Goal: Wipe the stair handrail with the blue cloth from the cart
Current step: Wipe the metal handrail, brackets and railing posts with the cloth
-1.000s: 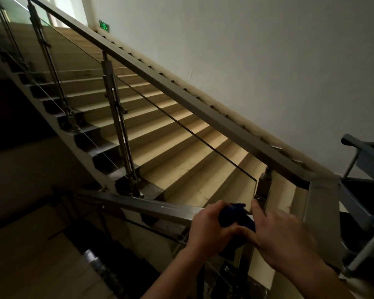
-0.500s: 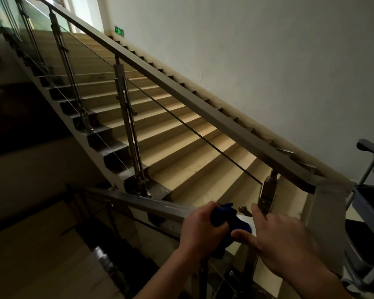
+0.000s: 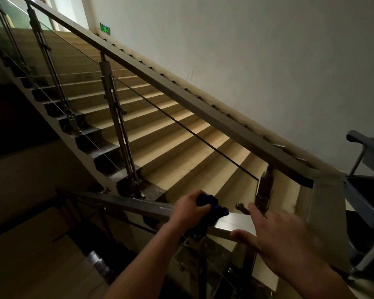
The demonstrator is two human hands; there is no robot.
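Observation:
My left hand grips a bunched dark blue cloth and presses it onto the flat metal handrail of the landing section. My right hand hovers to the right of the cloth, fingers spread, over the rail's right part, holding nothing. A second handrail slopes up the stairs toward the upper left. The grey cart stands at the right edge, only partly in view.
Metal posts and glass panels carry the sloping rail above beige steps. A white wall fills the upper right, with a green exit sign on it. A dark stairwell drops away at the lower left.
My right hand has drawn away from the cloth to the right and opened. My left hand with the cloth has stayed on the rail. The camera has shifted, showing more of the rail.

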